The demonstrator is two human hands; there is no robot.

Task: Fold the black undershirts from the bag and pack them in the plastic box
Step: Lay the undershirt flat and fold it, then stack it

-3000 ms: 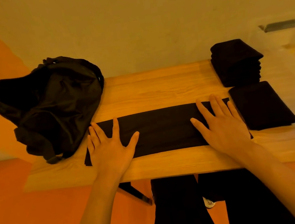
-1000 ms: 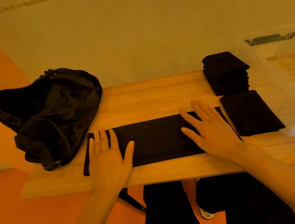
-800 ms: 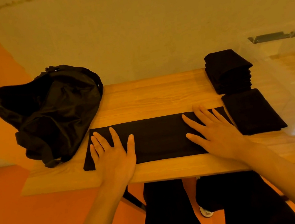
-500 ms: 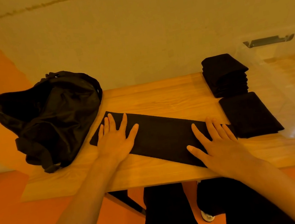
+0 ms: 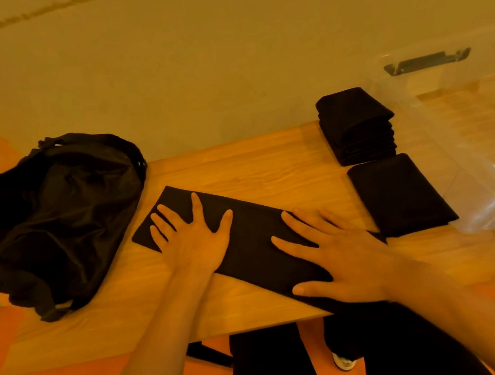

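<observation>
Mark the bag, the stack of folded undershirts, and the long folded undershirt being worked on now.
bag (image 5: 49, 227), head view, on its crumpled side panel.
stack of folded undershirts (image 5: 353, 112), head view, on the top piece.
long folded undershirt (image 5: 257, 234), head view, on its bare middle.

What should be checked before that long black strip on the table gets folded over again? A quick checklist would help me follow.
1. Both hands flat on the undershirt: ok. The left hand and right hand press it with straight fingers.
2. Cloth smooth: ok, no wrinkles show.
3. Strip square to the table: not ok. It lies slanted, with its near end at the front edge.
4. Landing spot: ok. The single folded piece in front of the stack has a flat top.
5. Plastic box open: cannot tell, its clear walls blur.
</observation>
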